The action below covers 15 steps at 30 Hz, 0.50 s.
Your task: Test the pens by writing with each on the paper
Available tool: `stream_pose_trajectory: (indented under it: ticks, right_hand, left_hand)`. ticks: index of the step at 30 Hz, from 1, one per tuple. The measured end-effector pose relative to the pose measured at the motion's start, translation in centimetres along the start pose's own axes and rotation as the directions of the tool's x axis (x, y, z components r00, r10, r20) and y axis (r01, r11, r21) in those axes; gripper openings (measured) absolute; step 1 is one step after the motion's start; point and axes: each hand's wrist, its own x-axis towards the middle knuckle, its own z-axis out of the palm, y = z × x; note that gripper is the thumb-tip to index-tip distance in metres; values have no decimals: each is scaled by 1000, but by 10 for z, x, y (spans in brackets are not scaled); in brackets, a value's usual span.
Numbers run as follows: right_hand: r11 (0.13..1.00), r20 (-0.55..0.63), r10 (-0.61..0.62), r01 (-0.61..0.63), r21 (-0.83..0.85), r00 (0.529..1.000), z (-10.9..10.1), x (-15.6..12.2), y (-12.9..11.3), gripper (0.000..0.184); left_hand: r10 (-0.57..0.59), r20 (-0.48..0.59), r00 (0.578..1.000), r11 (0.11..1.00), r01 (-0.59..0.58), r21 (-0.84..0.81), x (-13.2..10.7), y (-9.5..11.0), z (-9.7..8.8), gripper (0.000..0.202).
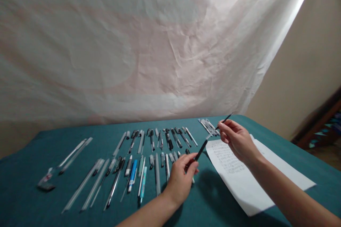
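Note:
My left hand (181,175) pinches a dark pen barrel (201,150), tilted up to the right above the table. Between thumb and fingers, my right hand (237,140) grips a thin pen refill (227,117), its dark end pointing up and away. The refill's pale lower end meets or nearly meets the barrel's upper end; I cannot tell whether it is inside. Below and left of the hands lie rows of pens and pen parts, among them a blue pen (132,175) and a turquoise patterned pen (143,184).
White paper sheets (250,191) with handwriting lie under my right forearm. Several thin refills (206,126) are grouped behind them. At the far left are clear tubes (77,154) and a small clear packet (46,183). A pale sheet (160,42) hangs behind the green-covered table (34,163).

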Motion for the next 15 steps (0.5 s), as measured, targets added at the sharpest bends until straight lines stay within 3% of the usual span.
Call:
stream_pose_trajectory:
  ticks: [7,15]
  right_hand:
    - [1000,0,-2,2,-29,1000,-3,3,7,22]
    - [990,26,-70,73,-117,997,-3,0,-2,22]
  left_hand:
    - [-18,-2,1000,1000,18,-4,0,2,0,29]
    - [-7,12,1000,1000,7,0,0,2,-1,29]
